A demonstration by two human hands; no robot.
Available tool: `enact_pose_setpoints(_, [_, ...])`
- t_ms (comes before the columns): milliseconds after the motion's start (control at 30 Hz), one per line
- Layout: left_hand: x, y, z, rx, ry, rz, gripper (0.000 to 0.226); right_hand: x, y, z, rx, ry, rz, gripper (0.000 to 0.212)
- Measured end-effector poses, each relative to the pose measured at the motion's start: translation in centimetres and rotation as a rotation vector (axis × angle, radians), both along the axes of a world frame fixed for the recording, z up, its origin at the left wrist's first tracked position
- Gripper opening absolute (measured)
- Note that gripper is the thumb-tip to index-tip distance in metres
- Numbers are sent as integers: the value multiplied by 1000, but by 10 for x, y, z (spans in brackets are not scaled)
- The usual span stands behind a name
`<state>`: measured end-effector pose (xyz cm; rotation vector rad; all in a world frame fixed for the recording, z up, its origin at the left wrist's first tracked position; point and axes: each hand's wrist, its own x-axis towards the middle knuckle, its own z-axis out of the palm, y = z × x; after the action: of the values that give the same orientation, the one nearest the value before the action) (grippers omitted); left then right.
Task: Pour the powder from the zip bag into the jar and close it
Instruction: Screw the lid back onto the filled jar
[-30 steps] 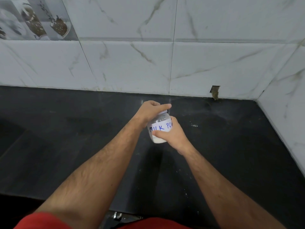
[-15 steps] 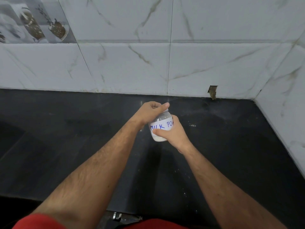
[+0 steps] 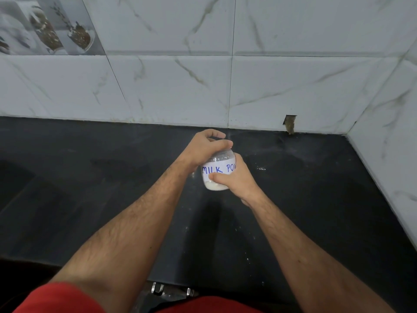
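Observation:
A small clear jar [image 3: 217, 171] with a white label reading "MILK POW" in blue holds white powder at its bottom. It is held just above the black counter [image 3: 90, 199]. My right hand [image 3: 234, 179] grips the jar's body from the right, thumb across the label. My left hand [image 3: 208, 146] curls over the jar's top, covering the lid, which is hidden beneath the fingers. No zip bag is in view.
White marble-patterned tiled walls [image 3: 225, 86] stand behind and to the right, forming a corner. A small chipped hole [image 3: 290, 124] marks the back wall's base. Specks of spilled powder [image 3: 261, 168] lie on the counter right of the jar.
The jar and both hands have stayed nearly in place. My left hand's fingers have shifted slightly around the top of the jar.

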<state>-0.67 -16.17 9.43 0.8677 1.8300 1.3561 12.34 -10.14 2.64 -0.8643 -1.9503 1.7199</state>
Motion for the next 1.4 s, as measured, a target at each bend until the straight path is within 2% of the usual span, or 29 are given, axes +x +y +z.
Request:
enact_pose_setpoints(100, [4, -1, 0, 3, -3, -3, 40, 3, 2, -6, -23, 5, 17, 77])
enact_pose_setpoints(233, [8, -5, -6, -28, -10, -33, 59, 6, 4, -14, -58, -36, 54, 95])
enact_pose_setpoints(433, [9, -24, -33, -35, -166, 39, 72, 17, 1, -27, -99, 1, 15, 103])
enact_pose_setpoints(667, [14, -57, -65, -50, -269, -66, 49, 25, -12, -22, -148, -12, -72, 83])
enact_pose_setpoints(967, [16, -70, -94, -81, -308, -163, 32, 52, -30, -26, -70, -169, -86, 85])
enact_pose_setpoints(1167, [25, -56, -89, -118, -195, -214, 39, 62, -15, -24, 60, -290, -142, 83])
enact_pose_setpoints(1400, [17, -15, -83, -148, -107, -138, 44, 40, 30, -20, 140, -341, -118, 81])
